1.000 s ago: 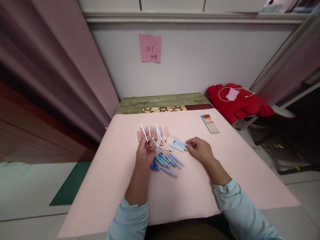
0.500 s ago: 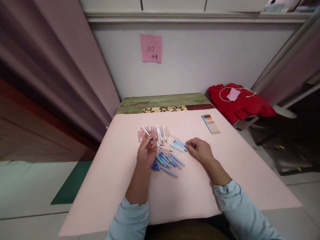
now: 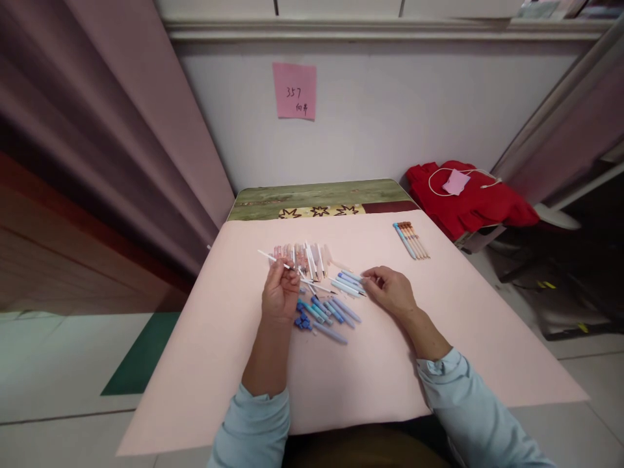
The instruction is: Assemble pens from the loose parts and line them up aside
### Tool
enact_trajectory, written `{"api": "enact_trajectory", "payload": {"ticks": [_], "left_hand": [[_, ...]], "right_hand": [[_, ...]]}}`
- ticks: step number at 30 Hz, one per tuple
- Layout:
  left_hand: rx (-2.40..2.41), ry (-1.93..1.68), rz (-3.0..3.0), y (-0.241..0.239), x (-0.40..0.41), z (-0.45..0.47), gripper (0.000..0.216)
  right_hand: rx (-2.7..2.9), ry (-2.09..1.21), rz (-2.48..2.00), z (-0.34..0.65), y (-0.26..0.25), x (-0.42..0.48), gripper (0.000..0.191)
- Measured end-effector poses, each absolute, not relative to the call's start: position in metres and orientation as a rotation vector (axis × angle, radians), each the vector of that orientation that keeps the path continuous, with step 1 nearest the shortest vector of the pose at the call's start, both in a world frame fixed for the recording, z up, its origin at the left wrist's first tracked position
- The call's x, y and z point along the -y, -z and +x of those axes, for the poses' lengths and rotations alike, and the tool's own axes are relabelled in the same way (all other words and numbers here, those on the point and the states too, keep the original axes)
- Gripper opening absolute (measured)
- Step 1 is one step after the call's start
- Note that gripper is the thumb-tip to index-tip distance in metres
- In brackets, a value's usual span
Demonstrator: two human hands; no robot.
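My left hand (image 3: 281,290) is closed in a pinch on a white pen refill (image 3: 273,259) with a dark tip, held above the table. The refill slants up to the left. My right hand (image 3: 390,289) rests on the table with curled fingers, thumb and forefinger closed at the right end of a light blue pen barrel (image 3: 355,276). More blue barrels (image 3: 345,286) lie beside it. Several white refills (image 3: 312,261) lie behind my left hand, next to clear pinkish pen parts (image 3: 285,251). Nearer me are blue and teal barrels (image 3: 327,311) and small dark blue pieces (image 3: 303,321).
At the back right of the pink-covered table (image 3: 380,370) lies a row of pens (image 3: 412,241), one blue and several tan with brown tops. A red cloth (image 3: 468,201) with a white cable is beyond the table's right corner. A pink note (image 3: 295,91) hangs on the wall.
My left hand has moved slightly left and turned, so the refill in it now lies flatter and points further left. My right hand has stayed nearly still beside the blue barrels.
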State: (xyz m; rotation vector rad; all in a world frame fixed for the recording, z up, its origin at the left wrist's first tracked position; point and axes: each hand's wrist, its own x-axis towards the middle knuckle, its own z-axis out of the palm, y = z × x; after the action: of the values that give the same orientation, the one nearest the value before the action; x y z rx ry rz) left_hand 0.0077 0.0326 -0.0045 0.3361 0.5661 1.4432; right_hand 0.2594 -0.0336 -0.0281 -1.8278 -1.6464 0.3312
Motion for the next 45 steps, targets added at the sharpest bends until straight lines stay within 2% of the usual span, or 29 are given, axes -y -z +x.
{"api": "enact_trajectory", "payload": {"ticks": [3, 8, 14, 20, 28, 32, 39, 45], "left_hand": [[-0.575, -1.526, 0.34, 0.003, -0.036, 0.0, 0.012], [-0.599, -1.52, 0.328, 0.0, -0.036, 0.0, 0.002], [-0.527, -1.495, 0.241, -0.004, -0.032, 0.001, 0.019], [-0.432, -1.465, 0.363, -0.002, -0.028, 0.001, 0.008], [-0.454, -1.467, 0.397, -0.001, -0.028, 0.003, 0.018], [-0.396, -1.449, 0.374, -0.001, -0.026, 0.003, 0.003], [-0.439, -1.38, 0.43, -0.001, -0.023, 0.007, 0.017], [-0.455, -1.366, 0.39, -0.002, -0.021, 0.009, 0.014]], "right_hand": [[1.598, -0.338, -1.81, 0.259, 0.026, 0.034, 0.021], [1.484, -0.285, -1.863, 0.261, 0.025, 0.034, 0.02], [1.351, -0.245, -1.963, 0.263, 0.027, 0.034, 0.023], [1.308, -0.253, -1.962, 0.265, 0.028, 0.033, 0.026], [1.3, -0.233, -1.958, 0.267, 0.034, 0.033, 0.031], [1.285, -0.237, -1.961, 0.267, 0.034, 0.033, 0.03], [1.262, -0.22, -1.95, 0.266, 0.034, 0.033, 0.031], [1.255, -0.205, -1.942, 0.268, 0.037, 0.032, 0.031]]}}
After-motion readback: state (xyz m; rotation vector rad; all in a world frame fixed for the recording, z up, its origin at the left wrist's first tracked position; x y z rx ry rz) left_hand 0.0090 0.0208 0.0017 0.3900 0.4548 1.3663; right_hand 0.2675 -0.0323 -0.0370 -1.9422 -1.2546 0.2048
